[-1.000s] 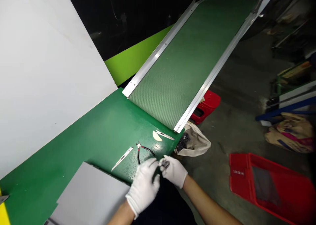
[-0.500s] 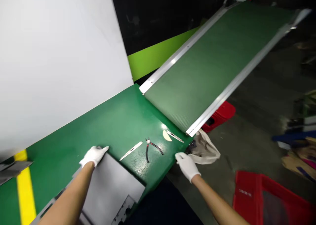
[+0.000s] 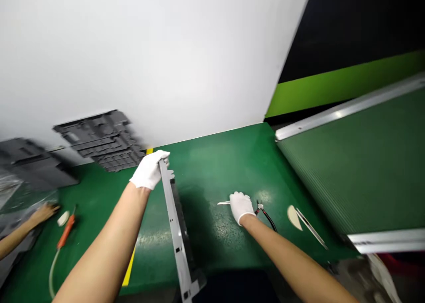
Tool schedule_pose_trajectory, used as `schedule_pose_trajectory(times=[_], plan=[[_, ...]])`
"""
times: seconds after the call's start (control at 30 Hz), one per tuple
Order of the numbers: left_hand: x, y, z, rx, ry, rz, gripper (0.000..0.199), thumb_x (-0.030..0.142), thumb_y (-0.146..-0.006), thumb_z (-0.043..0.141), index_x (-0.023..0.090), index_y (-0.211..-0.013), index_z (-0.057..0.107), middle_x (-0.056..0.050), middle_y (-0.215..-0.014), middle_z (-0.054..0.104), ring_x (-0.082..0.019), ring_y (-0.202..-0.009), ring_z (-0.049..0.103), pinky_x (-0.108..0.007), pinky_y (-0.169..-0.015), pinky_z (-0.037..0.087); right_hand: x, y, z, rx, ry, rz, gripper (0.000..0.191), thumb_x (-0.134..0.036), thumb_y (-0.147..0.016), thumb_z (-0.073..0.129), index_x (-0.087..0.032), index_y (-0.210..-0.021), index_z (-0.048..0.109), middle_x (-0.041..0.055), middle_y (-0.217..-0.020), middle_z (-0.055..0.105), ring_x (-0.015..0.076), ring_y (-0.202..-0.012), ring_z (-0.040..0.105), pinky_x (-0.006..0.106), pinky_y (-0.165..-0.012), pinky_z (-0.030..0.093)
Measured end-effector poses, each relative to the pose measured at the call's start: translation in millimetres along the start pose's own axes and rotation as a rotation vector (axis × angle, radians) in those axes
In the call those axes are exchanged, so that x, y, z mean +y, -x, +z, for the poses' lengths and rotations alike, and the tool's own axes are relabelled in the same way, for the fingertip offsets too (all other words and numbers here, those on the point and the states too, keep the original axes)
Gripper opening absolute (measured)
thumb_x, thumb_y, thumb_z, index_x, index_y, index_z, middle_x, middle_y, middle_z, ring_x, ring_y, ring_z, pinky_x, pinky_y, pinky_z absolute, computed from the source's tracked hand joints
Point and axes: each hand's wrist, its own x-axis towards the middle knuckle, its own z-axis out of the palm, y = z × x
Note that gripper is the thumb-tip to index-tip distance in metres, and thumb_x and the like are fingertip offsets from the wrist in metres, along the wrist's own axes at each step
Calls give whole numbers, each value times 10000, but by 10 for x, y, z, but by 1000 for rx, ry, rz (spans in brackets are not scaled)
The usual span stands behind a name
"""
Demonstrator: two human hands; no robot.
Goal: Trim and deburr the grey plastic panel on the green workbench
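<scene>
On my feed the person's gloved left hand point(image 3: 149, 170) sits at about 9 o'clock, fingers clenched around the top end of a punched grey metal rail point(image 3: 175, 225), which runs down toward 6 o'clock, tilted, and leaves the frame's lower edge area with a dark shape along its inner side. The gloved right hand point(image 3: 241, 207) lies at about 5 o'clock, low on the tabletop, over a narrow steel strip point(image 3: 223, 203) whose tip pokes out from under the fingers; I cannot tell whether that hand grips the strip or only rests on it. Just beside it are black-and-red-handled pliers point(image 3: 265, 216), and farther toward 4 o'clock a cream crescent piece point(image 3: 294, 217) lies touching a second steel strip point(image 3: 310, 227). The surface is a green work table point(image 3: 212, 161) with a yellow stripe point(image 3: 129, 263). A green conveyor belt point(image 3: 352, 170) with an aluminium side rail point(image 3: 345, 108) fills 3 o'clock, and a white panel point(image 3: 133, 50) fills 12 o'clock, with blurred dark grey moulded parts point(image 3: 99, 139) near 10 o'clock. At 8 o'clock, a co-worker's bare hand point(image 3: 43, 214) reaches in near an orange-handled screwdriver point(image 3: 65, 231).
</scene>
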Motion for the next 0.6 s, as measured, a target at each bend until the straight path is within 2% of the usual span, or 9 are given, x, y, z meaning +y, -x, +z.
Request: schedule_pose_trajectory(times=[0.07, 0.13, 0.2, 0.23, 0.33, 0.4, 0.5, 0.6], plan=[[76, 120, -29, -35, 107, -74, 343, 363, -698, 761, 198, -631, 467, 37, -555, 454, -98, -490, 393, -239, -458, 350, -22, 4, 48, -43, 21, -23, 392, -49, -958, 332, -61, -1020, 719, 261, -1089, 683, 357, -1069, 666, 484, -890, 479], [106, 222, -38, -5, 180, -81, 335, 360, -687, 745, 196, -622, 461, 31, -555, 463, -92, -472, 397, -226, -434, 332, -4, 74, 65, -92, 40, -43, 336, -41, -938, 378, -74, -1006, 706, 243, -1069, 692, 318, -1007, 691, 428, -853, 489], [110, 296, -45, 37, 219, -76, 319, 349, -679, 734, 196, -610, 463, 28, -546, 460, -96, -464, 402, -228, -424, 331, 6, 206, 5, -140, -21, -51, 296, -52, -939, 401, -100, -1029, 680, 180, -1008, 707, 243, -916, 698, 345, -804, 493], [106, 321, -48, 46, 228, -75, 310, 344, -683, 725, 196, -601, 465, 26, -541, 457, -102, -464, 405, -233, -422, 334, -5, 300, -66, -165, -122, -50, 278, -88, -962, 403, -117, -1057, 662, 137, -962, 709, 209, -855, 689, 310, -762, 490], [67, 351, -49, 54, 205, 13, 262, 335, -724, 689, 184, -589, 522, 4, -553, 487, -124, -502, 443, -252, -449, 358, -126, 718, -456, -219, -588, -97, 314, -359, -1061, 366, -180, -1113, 619, 37, -856, 679, 161, -666, 606, 275, -615, 462], [22, 346, -47, 59, 159, 117, 254, 346, -766, 669, 172, -604, 580, -5, -566, 509, -131, -533, 458, -260, -485, 366, -283, 1088, -824, -180, -714, -213, 414, -509, -1066, 334, -215, -1035, 623, 13, -832, 658, 151, -616, 544, 278, -576, 444], [-50, 333, -61, 64, 90, 216, 305, 380, -813, 655, 173, -595, 601, 3, -555, 497, -128, -544, 431, -273, -528, 351, -607, 1641, -1372, -151, -663, -380, 444, -556, -1054, 356, -241, -859, 601, -11, -717, 605, 159, -611, 534, 284, -599, 473], [-93, 332, -91, 65, 79, 232, 335, 395, -831, 647, 183, -579, 583, 18, -548, 463, -125, -544, 397, -284, -555, 342, -964, 2004, -1725, -133, -443, -531, 453, -535, -1061, 359, -255, -777, 573, -23, -649, 598, 153, -561, 547, 265, -543, 458]])
